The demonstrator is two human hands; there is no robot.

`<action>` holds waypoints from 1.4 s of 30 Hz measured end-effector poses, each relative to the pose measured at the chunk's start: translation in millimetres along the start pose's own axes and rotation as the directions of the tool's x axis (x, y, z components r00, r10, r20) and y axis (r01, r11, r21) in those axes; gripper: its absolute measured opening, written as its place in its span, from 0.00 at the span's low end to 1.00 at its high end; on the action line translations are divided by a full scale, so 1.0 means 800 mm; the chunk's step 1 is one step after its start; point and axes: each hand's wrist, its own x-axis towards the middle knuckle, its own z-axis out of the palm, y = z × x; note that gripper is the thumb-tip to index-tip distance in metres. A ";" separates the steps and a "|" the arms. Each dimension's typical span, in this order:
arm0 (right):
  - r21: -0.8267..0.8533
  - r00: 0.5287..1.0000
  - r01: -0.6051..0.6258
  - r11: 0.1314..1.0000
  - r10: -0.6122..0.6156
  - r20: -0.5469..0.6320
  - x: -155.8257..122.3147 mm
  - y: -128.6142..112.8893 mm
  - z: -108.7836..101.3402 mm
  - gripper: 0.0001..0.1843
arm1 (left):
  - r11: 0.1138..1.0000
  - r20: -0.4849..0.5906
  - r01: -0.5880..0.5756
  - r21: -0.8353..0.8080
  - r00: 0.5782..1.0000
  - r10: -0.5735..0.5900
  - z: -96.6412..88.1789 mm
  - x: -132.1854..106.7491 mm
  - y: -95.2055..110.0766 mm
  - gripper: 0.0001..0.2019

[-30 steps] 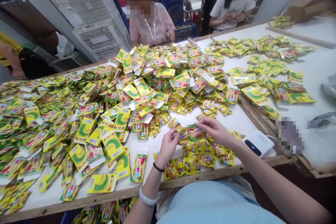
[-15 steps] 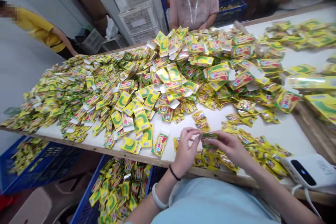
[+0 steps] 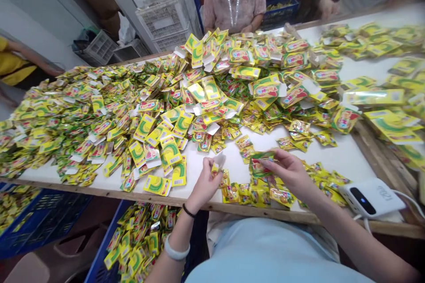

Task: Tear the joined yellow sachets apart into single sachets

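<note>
My left hand [image 3: 205,188] is closed on a small yellow box [image 3: 215,169] whose white flap stands up, just above the table's front part. My right hand [image 3: 294,174] pinches a green and red packet [image 3: 260,163] by its right end, to the right of the box. Beneath my hands, several small yellow sachets [image 3: 254,194] lie along the front edge of the white table [image 3: 195,181]. Left of my left hand are flat yellow boxes [image 3: 157,185] with green curves and barcodes.
A big heap of boxes and packets [image 3: 133,110] covers the table's left and middle. A white power bank [image 3: 375,196] with cables lies at the front right. Below the edge stands a blue crate [image 3: 111,234] of boxes. A person [image 3: 234,4] sits opposite.
My left hand has moved left, away from my right hand, and now holds the box that lay by the front edge. The packet stays in my right hand. The view has shifted.
</note>
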 end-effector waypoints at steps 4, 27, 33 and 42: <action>-0.082 0.965 0.263 0.961 -0.263 0.011 0.000 -0.030 0.019 0.10 | 0.922 0.361 0.097 -0.374 0.931 0.049 0.034 0.004 0.047 0.18; -0.679 0.886 0.443 0.586 -0.172 0.430 -0.015 -0.042 0.002 0.10 | 0.954 0.382 0.049 -0.297 0.921 0.072 0.067 -0.012 0.050 0.33; -0.588 0.915 0.394 0.707 -0.243 0.321 -0.032 -0.042 -0.013 0.06 | 0.879 0.543 0.166 -0.447 0.831 0.119 0.063 -0.010 0.049 0.35; -0.743 0.921 0.383 0.548 -0.289 0.261 -0.058 -0.018 -0.058 0.10 | 0.968 0.450 -0.087 -0.236 0.873 0.189 0.074 0.008 0.056 0.41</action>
